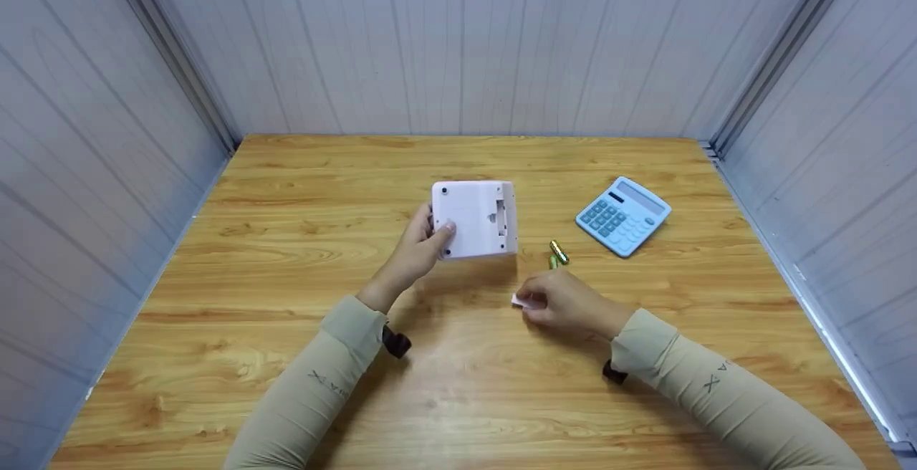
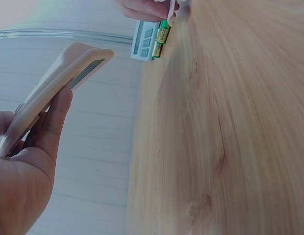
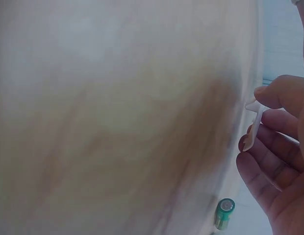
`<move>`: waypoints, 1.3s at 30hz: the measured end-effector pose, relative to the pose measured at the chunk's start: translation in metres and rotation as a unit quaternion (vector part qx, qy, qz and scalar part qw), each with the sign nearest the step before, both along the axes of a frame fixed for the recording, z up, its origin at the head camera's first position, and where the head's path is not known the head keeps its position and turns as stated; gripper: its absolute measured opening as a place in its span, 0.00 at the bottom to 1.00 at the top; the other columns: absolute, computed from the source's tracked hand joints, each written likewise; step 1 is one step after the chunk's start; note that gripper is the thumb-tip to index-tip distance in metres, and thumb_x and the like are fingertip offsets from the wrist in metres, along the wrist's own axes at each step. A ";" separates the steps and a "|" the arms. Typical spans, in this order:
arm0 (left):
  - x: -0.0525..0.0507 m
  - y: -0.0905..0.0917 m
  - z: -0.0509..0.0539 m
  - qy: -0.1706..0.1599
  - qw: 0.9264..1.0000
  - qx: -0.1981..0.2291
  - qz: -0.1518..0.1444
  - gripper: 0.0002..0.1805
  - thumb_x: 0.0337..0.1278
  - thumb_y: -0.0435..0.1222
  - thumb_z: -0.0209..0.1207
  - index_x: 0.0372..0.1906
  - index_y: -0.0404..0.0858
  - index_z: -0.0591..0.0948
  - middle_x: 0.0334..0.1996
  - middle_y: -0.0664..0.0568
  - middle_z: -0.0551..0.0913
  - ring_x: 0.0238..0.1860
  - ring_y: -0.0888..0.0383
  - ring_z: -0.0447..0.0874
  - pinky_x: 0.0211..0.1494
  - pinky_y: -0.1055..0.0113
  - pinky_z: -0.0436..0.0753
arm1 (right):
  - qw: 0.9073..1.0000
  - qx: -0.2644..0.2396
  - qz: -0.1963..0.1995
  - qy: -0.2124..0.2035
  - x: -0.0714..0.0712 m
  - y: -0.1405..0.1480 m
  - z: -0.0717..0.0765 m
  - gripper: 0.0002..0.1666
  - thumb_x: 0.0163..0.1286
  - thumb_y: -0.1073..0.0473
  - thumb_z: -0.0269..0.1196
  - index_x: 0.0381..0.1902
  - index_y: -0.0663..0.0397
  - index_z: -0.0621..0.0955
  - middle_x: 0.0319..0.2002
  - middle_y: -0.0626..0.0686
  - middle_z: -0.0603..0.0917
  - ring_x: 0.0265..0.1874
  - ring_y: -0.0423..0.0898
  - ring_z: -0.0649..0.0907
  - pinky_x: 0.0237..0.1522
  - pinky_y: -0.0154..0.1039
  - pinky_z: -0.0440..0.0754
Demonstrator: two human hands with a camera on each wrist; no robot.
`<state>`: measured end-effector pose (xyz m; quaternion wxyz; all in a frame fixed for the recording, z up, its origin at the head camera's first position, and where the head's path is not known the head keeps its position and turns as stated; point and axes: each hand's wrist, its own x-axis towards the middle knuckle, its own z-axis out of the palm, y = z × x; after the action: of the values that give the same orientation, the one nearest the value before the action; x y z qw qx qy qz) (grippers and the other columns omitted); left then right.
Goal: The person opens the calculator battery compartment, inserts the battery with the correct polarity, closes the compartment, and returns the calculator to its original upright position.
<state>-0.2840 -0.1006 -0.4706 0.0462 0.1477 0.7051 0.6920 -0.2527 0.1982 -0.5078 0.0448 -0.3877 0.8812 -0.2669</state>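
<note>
A pale pink calculator (image 1: 469,219) is held up by my left hand (image 1: 412,251), its back facing up, thumb on the back and fingers beneath. The battery compartment (image 1: 501,217) at its right side is uncovered. My right hand (image 1: 569,303) pinches a small pale cover (image 3: 255,128) between thumb and fingers, just above the table. Two green and gold batteries (image 1: 559,252) lie beyond the right hand; the nearer one is partly hidden by it in the head view.
A blue calculator (image 1: 623,216) lies face up on the wooden table (image 1: 301,205), to the right of the batteries. Pale panels (image 1: 458,47) enclose the table at the back and both sides.
</note>
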 end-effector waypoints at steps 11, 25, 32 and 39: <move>0.001 0.000 0.000 -0.001 1.000 0.000 0.004 0.25 0.84 0.28 0.49 0.77 0.27 0.63 0.64 0.29 0.82 0.62 0.42 0.88 0.62 0.50 0.91 | 1.000 0.016 0.009 0.003 0.000 -0.001 -0.005 0.09 0.67 0.64 0.73 0.45 0.59 0.91 0.40 0.52 0.91 0.38 0.43 0.86 0.42 0.40 0.88; 0.001 0.001 0.001 0.004 1.000 0.000 0.005 0.24 0.84 0.28 0.48 0.76 0.26 0.63 0.64 0.28 0.82 0.61 0.42 0.88 0.63 0.49 0.90 | 0.999 0.012 -0.007 -0.047 0.000 -0.002 -0.003 0.10 0.70 0.65 0.71 0.47 0.58 0.91 0.43 0.51 0.90 0.39 0.40 0.85 0.44 0.38 0.87; 0.003 0.000 0.003 0.005 1.000 -0.002 0.001 0.24 0.84 0.28 0.48 0.76 0.27 0.63 0.64 0.28 0.82 0.62 0.42 0.87 0.63 0.48 0.90 | 0.999 -0.005 -0.015 -0.032 0.000 0.002 0.003 0.11 0.71 0.61 0.73 0.48 0.59 0.90 0.42 0.53 0.91 0.39 0.45 0.88 0.44 0.42 0.89; 0.003 0.000 0.003 0.007 1.000 0.000 0.001 0.24 0.84 0.28 0.48 0.76 0.27 0.63 0.64 0.29 0.82 0.61 0.43 0.88 0.62 0.50 0.91 | 1.000 -0.011 -0.020 -0.003 -0.007 0.007 0.013 0.16 0.69 0.62 0.75 0.51 0.66 0.89 0.42 0.60 0.91 0.38 0.53 0.88 0.44 0.47 0.89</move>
<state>-0.2813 -0.1009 -0.4681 0.0406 0.1514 0.7054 0.6913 -0.2598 0.2050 -0.4947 0.0377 -0.3696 0.8857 -0.2784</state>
